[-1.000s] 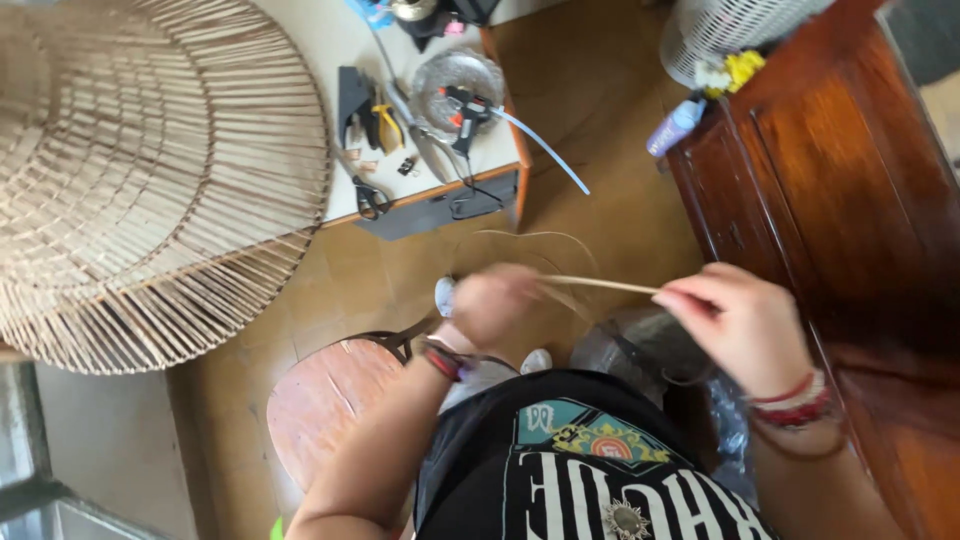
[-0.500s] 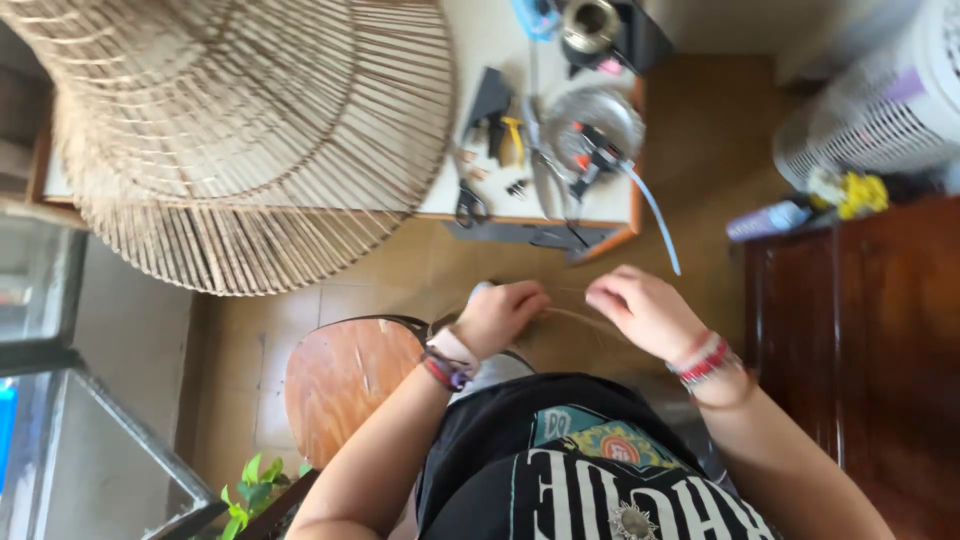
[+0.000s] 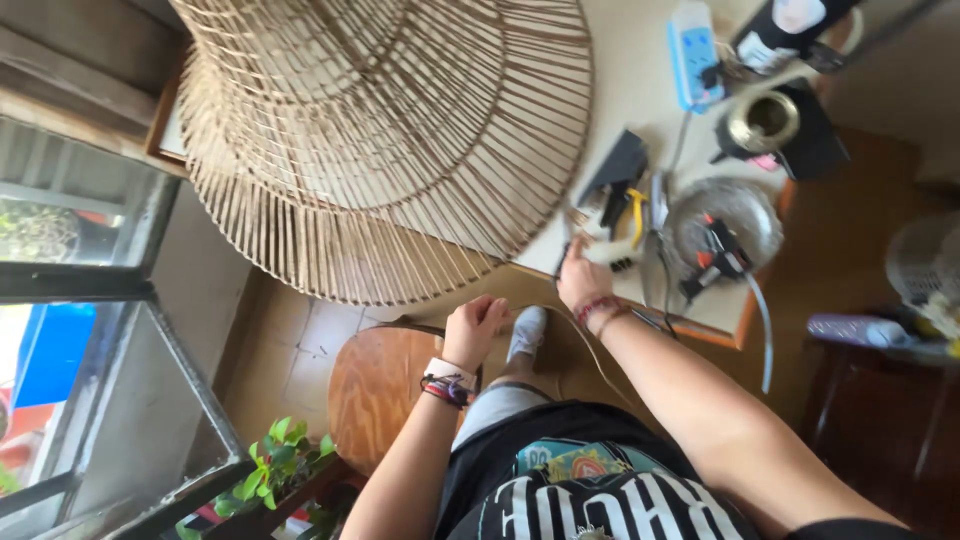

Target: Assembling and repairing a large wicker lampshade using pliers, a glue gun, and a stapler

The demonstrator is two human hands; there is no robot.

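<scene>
My left hand [image 3: 476, 326] is closed in a fist over my lap and pinches one end of a thin rattan strand [image 3: 560, 318], which curves away under my right forearm. My right hand [image 3: 583, 277] is stretched out to the near edge of the white table [image 3: 640, 95]. Its fingers rest among the tools there, next to yellow-handled pliers [image 3: 636, 214] and a black tool [image 3: 615, 170]. Whether it grips anything is hidden by the fingers. A big woven rattan lampshade frame [image 3: 380, 140] lies on the table to the left of both hands.
On the table stand a blue-and-white power strip [image 3: 695, 50], a metal cup [image 3: 762, 122] and a round metal dish with a hand tool [image 3: 722, 232]. A wooden stool [image 3: 375, 385], a potted plant [image 3: 270, 465] and a window are at left. A fan [image 3: 925, 262] and a dark cabinet [image 3: 880, 430] are at right.
My right hand let go of the strand it held in front of me and reached forward to the tools at the table edge. The left hand stayed over my lap. The view swung left.
</scene>
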